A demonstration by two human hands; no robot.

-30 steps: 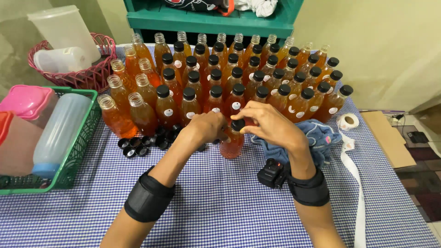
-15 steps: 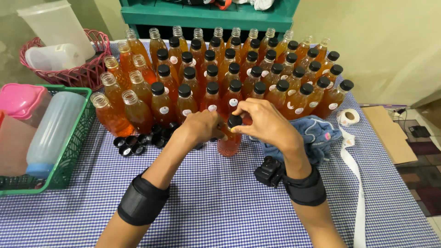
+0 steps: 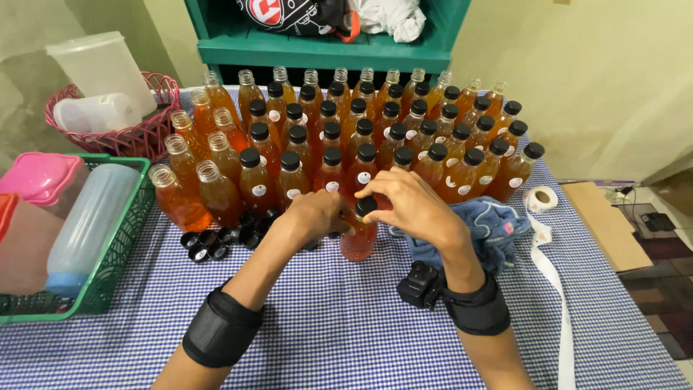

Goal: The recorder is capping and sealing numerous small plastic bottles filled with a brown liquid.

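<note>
Right hand [image 3: 415,209] grip pinched on the black screw cap [image 3: 366,206], left hand [image 3: 317,215] clamped round the amber-filled clear plastic bottle [image 3: 359,238] under it on the table [image 3: 346,318]; most bottles behind already capped, about a dozen left of the grip still open.

Small round white labels [image 3: 364,178] are showing on the amber bottles [image 3: 328,162] crowding mid-frame, while a flat brown cardboard box [image 3: 605,224] is lying at right.

A green shelf [image 3: 325,50] stands against the cream wall [image 3: 577,65].
</note>
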